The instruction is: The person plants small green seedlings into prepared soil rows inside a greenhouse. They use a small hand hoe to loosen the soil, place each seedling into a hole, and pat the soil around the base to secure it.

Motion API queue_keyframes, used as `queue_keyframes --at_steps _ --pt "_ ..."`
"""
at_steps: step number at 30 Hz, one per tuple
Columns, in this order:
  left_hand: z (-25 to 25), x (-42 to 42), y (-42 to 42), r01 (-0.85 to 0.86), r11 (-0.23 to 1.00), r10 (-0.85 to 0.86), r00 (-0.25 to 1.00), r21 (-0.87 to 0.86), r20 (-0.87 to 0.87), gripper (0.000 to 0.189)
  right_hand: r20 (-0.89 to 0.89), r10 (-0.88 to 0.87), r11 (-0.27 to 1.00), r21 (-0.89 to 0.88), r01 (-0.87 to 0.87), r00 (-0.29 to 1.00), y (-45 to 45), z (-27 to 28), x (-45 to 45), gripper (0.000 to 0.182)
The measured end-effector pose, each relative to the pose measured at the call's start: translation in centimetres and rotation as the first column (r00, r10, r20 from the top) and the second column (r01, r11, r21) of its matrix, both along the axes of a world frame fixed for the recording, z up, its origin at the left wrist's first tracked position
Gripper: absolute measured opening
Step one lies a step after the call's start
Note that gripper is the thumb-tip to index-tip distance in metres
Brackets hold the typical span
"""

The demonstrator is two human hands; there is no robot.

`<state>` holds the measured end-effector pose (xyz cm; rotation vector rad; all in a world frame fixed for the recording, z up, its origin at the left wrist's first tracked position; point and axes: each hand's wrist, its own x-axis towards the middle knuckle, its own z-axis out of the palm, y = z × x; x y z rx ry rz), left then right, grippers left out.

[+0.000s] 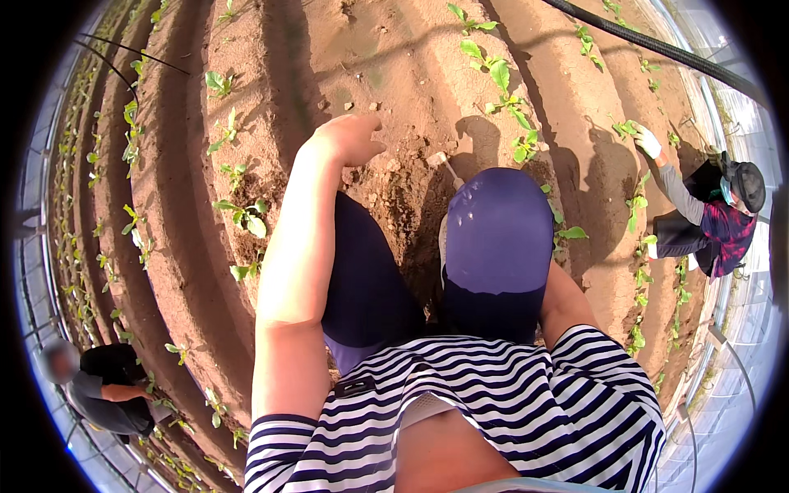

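My left hand (356, 137) hangs above the furrow in front of my left knee, fingers apart and nothing in them. Below and to its right lies loose, dug-up soil (394, 197). A small hand tool (453, 171) with a pale, soil-coloured head rests at the right of that soil, its handle running behind my right knee. My right hand is out of view; its forearm (562, 296) goes down behind the right leg, so whether it holds the tool is hidden. Leafy seedlings (246, 217) stand along the ridge to the left, and more seedlings (502, 77) grow on the right ridge.
A person (718, 209) in a dark hat and white gloves crouches at the right, one hand at a seedling. Another person (114, 394) bends over plants at the lower left. A black hose (653, 43) crosses the upper right. Plastic greenhouse sheeting (739, 345) edges the rows.
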<state>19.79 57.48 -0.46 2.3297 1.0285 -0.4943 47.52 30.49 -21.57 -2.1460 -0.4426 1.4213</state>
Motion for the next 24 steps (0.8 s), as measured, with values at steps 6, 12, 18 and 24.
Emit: queue_keyframes --at_steps 6,12,18,24 --pt "3.3 -5.2 -4.3 -0.103 0.980 0.083 0.990 0.168 0.118 0.042 -0.016 0.060 0.995 0.078 -0.058 0.998 -1.4 0.7 -1.4 0.043" --pt "13.6 -5.3 -15.4 -0.057 0.942 -0.079 0.920 0.332 0.384 0.038 0.029 0.065 0.988 0.138 -0.069 0.997 -3.0 1.8 0.1 0.044" --pt "10.4 -6.6 -13.9 0.022 0.974 -0.058 0.987 0.227 0.152 0.035 0.034 0.064 0.982 0.175 -0.069 0.997 -1.9 3.5 -1.0 0.045" --pt "8.7 -3.4 -15.1 0.380 0.871 -0.357 0.925 0.311 -0.128 0.023 0.090 0.103 0.980 0.162 -0.116 0.991 3.6 4.9 -0.3 0.045"
